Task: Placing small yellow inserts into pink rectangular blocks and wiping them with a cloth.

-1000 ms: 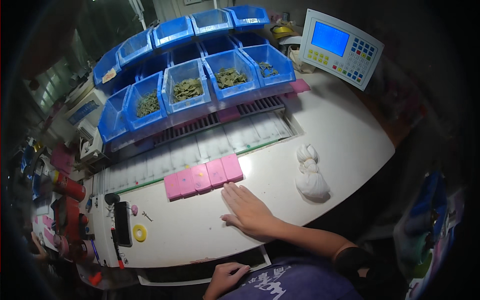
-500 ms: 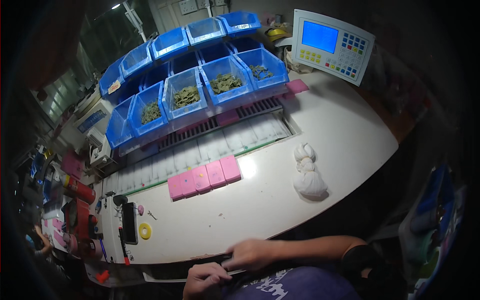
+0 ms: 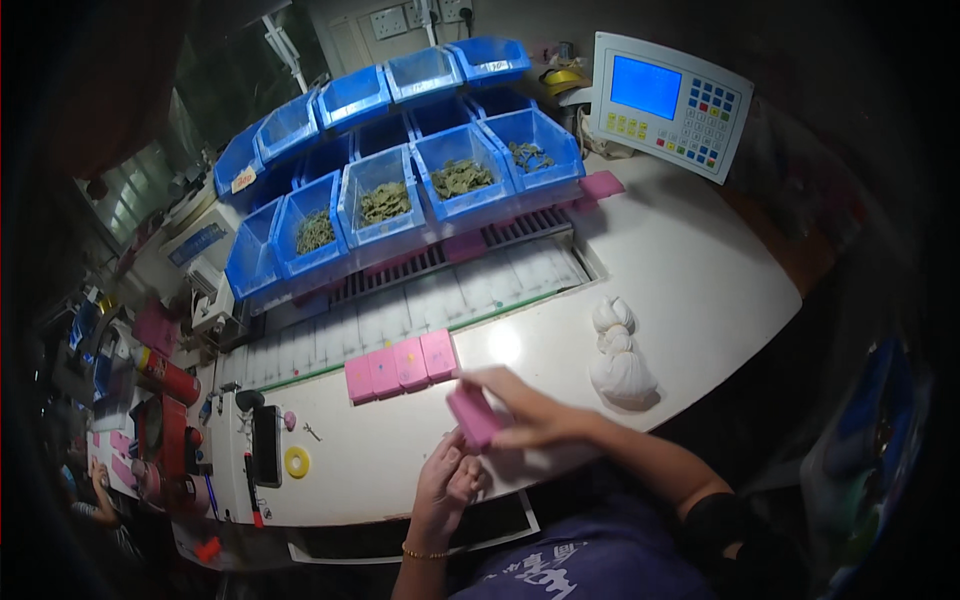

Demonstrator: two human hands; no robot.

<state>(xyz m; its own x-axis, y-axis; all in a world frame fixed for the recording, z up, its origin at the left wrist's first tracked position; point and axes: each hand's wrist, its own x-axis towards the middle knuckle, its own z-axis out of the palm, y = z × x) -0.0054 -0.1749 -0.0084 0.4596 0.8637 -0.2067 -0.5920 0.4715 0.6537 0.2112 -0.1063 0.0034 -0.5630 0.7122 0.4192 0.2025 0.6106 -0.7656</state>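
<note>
My right hand (image 3: 520,410) grips a pink block (image 3: 472,416) from above, tilted over the front of the white table. Just below the block's near end is my left hand (image 3: 450,478), its fingers curled inward; whatever may lie in them is hidden. A row of several similar pink blocks (image 3: 400,366) sits side by side on the table beyond my hands, small coloured dots on their tops. The held block is slightly blurred.
Blue bins (image 3: 460,180), some with dark metal-like parts, stand behind a strip of white plates (image 3: 400,310). A control panel (image 3: 672,103) is at back right, a tied white cloth bundle (image 3: 621,365) at right. Left lie a phone (image 3: 267,445) and yellow tape roll (image 3: 297,461).
My right hand has risen from the table's front edge and taken the rightmost pink block off the row. My left hand has moved up and right towards it. The view has shifted slightly.
</note>
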